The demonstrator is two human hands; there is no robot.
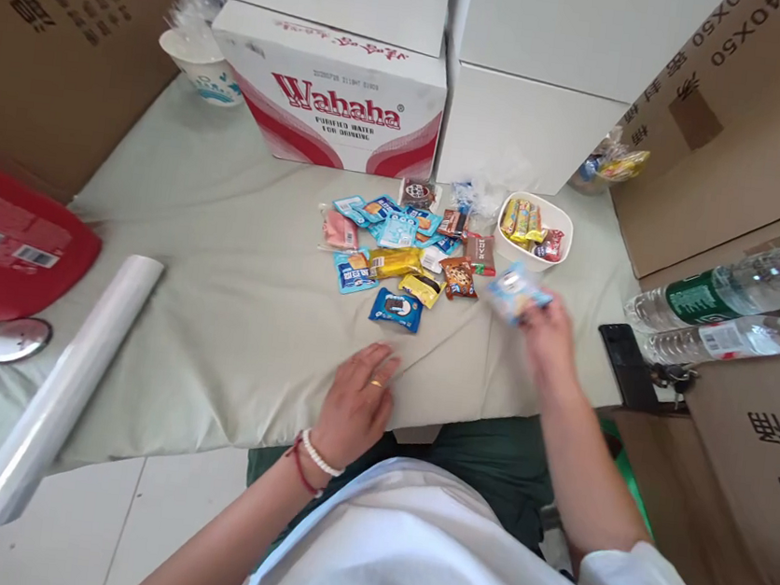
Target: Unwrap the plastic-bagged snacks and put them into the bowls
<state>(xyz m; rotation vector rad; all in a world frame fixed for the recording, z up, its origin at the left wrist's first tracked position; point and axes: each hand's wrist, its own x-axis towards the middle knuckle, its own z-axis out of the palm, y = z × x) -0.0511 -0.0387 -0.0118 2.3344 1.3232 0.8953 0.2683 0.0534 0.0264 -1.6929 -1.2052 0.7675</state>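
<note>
In the head view, my right hand (pixel 547 334) pinches a light blue snack packet (pixel 515 293), blurred by motion, above the cloth to the right of the snack pile. My left hand (pixel 359 392) rests empty near the table's front edge, fingers stretched out on the cloth. Just beyond its fingertips lies a dark blue snack packet (pixel 395 310). The pile behind it has several light blue packets (pixel 397 229), a yellow packet (pixel 397 262) and a brown cookie packet (pixel 459 278). A white bowl (pixel 531 259) behind my right hand holds yellow-wrapped snack sticks and a red packet.
A Wahaha water carton (pixel 340 108) and white boxes stand along the back. Plastic bottles (pixel 723 335) and a black phone (pixel 628 365) lie at the right. A plastic film roll (pixel 61 396), a red bag (pixel 16 240) and a paper cup (pixel 204 69) are on the left.
</note>
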